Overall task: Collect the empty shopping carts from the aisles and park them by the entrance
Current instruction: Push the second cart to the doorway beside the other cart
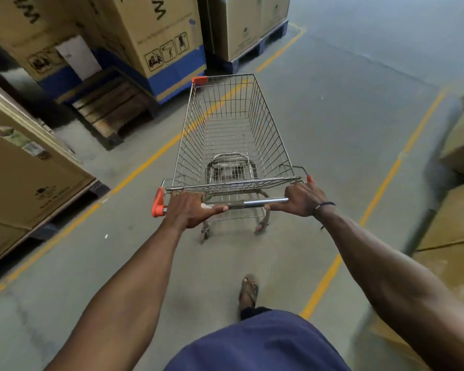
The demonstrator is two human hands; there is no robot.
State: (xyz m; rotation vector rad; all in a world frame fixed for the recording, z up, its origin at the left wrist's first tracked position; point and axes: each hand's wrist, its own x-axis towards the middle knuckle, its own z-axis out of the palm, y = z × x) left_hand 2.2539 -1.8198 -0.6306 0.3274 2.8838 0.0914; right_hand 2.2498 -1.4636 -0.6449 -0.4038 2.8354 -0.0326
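An empty wire shopping cart (233, 129) with orange corner caps stands on the concrete floor in front of me, its basket pointing away. My left hand (190, 210) grips the left part of its metal handle bar (257, 202). My right hand (302, 198) grips the bar's right end, a dark band on the wrist. Both arms are stretched forward. One sandalled foot (248, 290) steps behind the cart.
Tall cardboard boxes (156, 36) on blue pallets stand ahead on the left, with a wooden pallet (110, 108) beside them. More boxes (24, 170) line the near left and the right edge (456, 236). Yellow floor lines (381, 188) mark the aisle.
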